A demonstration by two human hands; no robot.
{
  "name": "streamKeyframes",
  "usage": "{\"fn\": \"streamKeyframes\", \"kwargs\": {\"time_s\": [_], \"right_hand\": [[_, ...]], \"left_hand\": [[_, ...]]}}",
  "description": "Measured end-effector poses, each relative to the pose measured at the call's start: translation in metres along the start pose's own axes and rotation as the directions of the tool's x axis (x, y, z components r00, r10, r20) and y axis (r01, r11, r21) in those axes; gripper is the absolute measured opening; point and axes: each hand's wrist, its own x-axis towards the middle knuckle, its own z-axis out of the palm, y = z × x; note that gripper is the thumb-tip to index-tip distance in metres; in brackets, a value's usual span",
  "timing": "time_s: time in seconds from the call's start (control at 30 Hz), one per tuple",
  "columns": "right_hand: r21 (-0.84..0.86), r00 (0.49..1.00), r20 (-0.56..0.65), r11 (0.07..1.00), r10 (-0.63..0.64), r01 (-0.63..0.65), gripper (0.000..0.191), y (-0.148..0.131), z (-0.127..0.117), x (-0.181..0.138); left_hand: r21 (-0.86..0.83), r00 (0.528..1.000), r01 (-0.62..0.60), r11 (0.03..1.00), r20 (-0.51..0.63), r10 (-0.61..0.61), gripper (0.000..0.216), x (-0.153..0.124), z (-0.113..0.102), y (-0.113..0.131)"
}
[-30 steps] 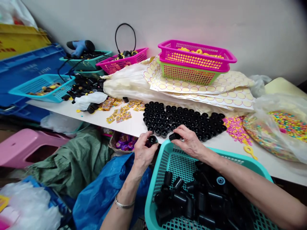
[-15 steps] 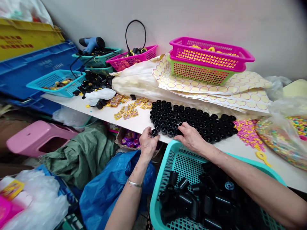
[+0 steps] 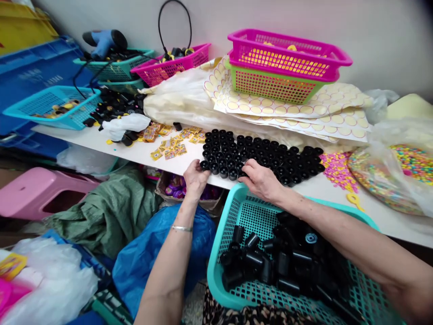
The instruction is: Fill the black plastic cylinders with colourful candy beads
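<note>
Small black plastic cups stand upright with open tops, packed in rows on the white table. At the front left corner of the rows, my left hand pinches one black cup between thumb and fingers. My right hand is closed around a black cup at the front edge of the rows, mostly hidden by the fingers. Beneath my right forearm sits a turquoise basket heaped with loose black cylinders, lying every way.
Yellow printed pieces lie left of the rows; pink and yellow beads lie right. Behind are sheets of round stickers under a stacked magenta basket and green basket. A pink stool stands at the left.
The view has shifted, so the table and baskets appear further up and left. Both hands stay at the front of the rows, with the left still pinching its cup.
</note>
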Motion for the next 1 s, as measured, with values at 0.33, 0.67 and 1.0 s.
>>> {"fn": "streamKeyframes", "kwargs": {"time_s": [0.33, 0.67, 1.0], "right_hand": [[0.178, 0.749, 0.586, 0.951, -0.309, 0.253, 0.018, -0.023, 0.04, -0.092], [0.519, 0.915, 0.4, 0.835, -0.05, -0.181, 0.027, 0.012, -0.008, -0.086], [0.866, 0.956, 0.28, 0.409, 0.081, -0.288, 0.037, 0.009, -0.011, -0.08]], "left_hand": [[0.191, 0.648, -0.579, 0.793, 0.698, 0.305, 0.014, -0.118, -0.035, 0.067], [0.261, 0.311, -0.95, 0.169, 0.809, 0.498, 0.034, -0.19, -0.023, 0.032], [-0.039, 0.604, -0.207, 0.978, 0.781, 0.159, 0.031, -0.131, -0.019, 0.084]]}}
